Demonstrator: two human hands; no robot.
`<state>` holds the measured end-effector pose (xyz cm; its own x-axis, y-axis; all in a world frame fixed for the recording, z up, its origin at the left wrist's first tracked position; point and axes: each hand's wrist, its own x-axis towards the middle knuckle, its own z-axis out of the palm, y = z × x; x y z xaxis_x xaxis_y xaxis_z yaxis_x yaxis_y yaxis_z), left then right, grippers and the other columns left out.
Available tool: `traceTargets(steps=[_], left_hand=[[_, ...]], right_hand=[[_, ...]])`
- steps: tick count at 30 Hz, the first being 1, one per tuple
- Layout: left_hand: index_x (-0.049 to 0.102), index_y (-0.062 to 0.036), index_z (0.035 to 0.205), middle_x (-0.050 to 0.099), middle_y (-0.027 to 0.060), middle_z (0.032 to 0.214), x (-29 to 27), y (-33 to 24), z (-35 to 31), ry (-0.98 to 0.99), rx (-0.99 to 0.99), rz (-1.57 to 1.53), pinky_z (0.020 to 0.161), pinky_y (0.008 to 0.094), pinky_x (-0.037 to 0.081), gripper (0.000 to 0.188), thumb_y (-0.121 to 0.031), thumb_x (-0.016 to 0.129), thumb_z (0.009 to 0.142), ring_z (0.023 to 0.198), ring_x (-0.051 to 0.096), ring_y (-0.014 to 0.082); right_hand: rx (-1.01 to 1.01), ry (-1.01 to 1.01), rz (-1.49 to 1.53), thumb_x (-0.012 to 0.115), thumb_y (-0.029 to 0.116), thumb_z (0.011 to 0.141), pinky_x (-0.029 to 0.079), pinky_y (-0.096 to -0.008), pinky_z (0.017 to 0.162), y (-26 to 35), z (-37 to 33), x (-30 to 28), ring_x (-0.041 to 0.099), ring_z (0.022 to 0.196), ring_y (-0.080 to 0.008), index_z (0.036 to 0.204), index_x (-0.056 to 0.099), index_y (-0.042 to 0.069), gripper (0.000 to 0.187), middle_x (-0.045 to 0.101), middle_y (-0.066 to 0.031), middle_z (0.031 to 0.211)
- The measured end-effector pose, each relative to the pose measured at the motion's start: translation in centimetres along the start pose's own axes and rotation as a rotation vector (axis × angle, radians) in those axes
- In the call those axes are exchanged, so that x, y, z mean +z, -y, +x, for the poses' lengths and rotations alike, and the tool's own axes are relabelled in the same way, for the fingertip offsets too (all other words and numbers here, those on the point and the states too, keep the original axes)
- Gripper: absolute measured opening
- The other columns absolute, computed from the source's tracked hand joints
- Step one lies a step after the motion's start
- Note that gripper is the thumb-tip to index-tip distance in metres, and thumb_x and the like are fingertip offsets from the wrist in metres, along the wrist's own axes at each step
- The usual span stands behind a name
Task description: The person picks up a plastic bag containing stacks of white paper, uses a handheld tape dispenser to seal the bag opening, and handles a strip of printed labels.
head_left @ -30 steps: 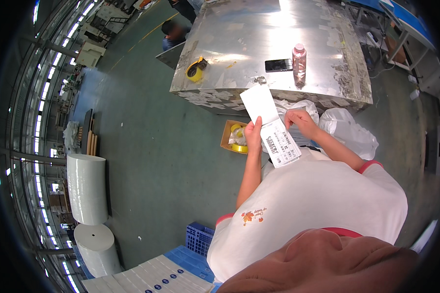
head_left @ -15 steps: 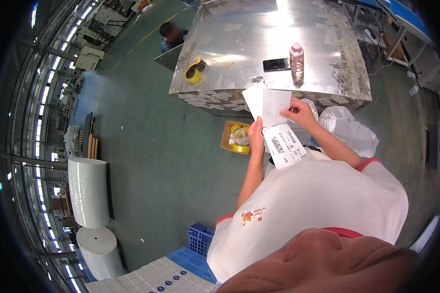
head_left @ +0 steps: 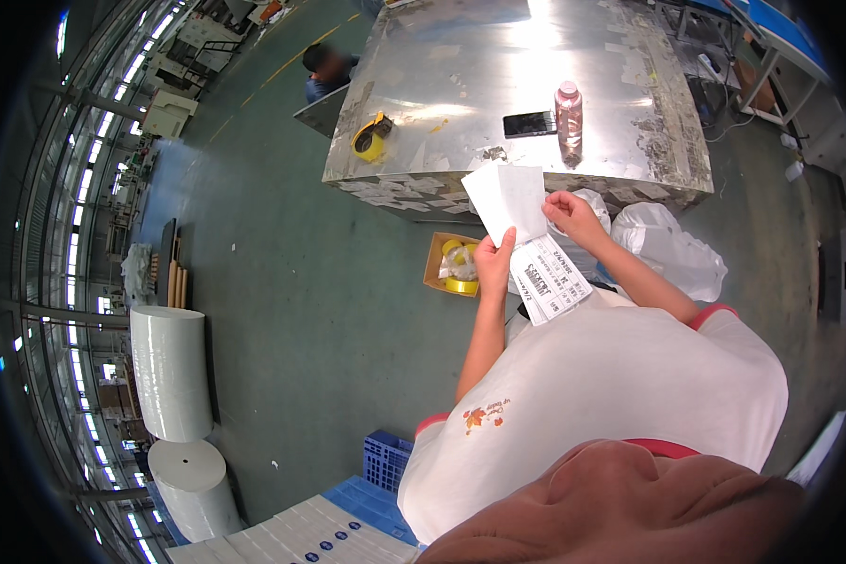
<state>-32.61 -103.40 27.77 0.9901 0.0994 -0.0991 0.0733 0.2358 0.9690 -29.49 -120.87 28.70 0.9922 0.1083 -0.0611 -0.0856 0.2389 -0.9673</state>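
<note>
While my left hand (head_left: 493, 261) grips the pad (head_left: 530, 237) right of the frame's centre, pale leaves (head_left: 517, 202) lie flipped up; printed labels (head_left: 553, 282) below are not yet flipped. My right hand (head_left: 573, 217) curls beside the leaves' edge; whether it grips, I cannot tell.

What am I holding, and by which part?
A pad of white slips, gripped midway along its left edge by your left hand. For your right hand, contact is unclear.

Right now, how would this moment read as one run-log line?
left hand: grips paper pad | right hand: by turned-up sheet, contact unclear | table: phone, pink bottle, yellow tape
</note>
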Motion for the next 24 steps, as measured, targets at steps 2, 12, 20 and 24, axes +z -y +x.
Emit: traceTargets(steps=[2, 12, 20, 24], left_hand=[[0.063, 0.004, 0.092, 0.064, 0.0034, 0.083, -0.1, 0.5, 0.2, 0.004, -0.01, -0.022, 0.062, 0.0196, 0.044, 0.021, -0.016, 0.063, 0.085, 0.07, 0.055, 0.0052], [0.059, 0.0027, 0.098, 0.063, 0.0055, 0.089, -1.1, 2.0, 0.7, -0.006, -0.057, -0.253, 0.067, 0.0213, 0.044, 0.031, -0.026, 0.049, 0.093, 0.075, 0.057, 0.0085], [0.06, 0.003, 0.096, 0.064, 0.0052, 0.087, -1.3, 1.4, 0.9, 0.009, -0.035, -0.21, 0.064, 0.0206, 0.045, 0.027, -0.023, 0.052, 0.091, 0.072, 0.057, 0.0071], [0.062, 0.0029, 0.093, 0.064, 0.0045, 0.084, -0.9, 1.7, 0.7, 0.078, -0.004, -0.048, 0.062, 0.0194, 0.045, 0.021, -0.018, 0.058, 0.088, 0.07, 0.057, 0.006]], right_hand=[[-0.03, 0.007, -0.099, 0.063, 0.019, 0.084, 0.037, -0.0184, 0.056, -0.2, 0.4, -0.3, 0.046, 0.063, -0.0034, 0.077, 0.061, 0.003, 0.017, 0.056, 0.0029, 0.076], [-0.249, 0.11, -0.252, 0.065, 0.014, 0.08, 0.033, -0.0212, 0.054, 0.5, -0.6, -0.7, 0.04, 0.062, -0.0065, 0.074, 0.058, 0.002, 0.015, 0.051, 0.0015, 0.073], [-0.244, 0.442, -0.334, 0.057, 0.018, 0.085, 0.037, -0.0226, 0.055, 1.2, -1.8, -1.5, 0.047, 0.06, -0.0073, 0.069, 0.058, 0.001, 0.024, 0.054, -0.0009, 0.065], [-0.057, 0.168, -0.332, 0.058, 0.021, 0.085, 0.036, -0.0215, 0.053, 0.3, -0.8, -1.2, 0.045, 0.057, -0.0047, 0.068, 0.059, 0.002, 0.025, 0.053, 0.0025, 0.061]])
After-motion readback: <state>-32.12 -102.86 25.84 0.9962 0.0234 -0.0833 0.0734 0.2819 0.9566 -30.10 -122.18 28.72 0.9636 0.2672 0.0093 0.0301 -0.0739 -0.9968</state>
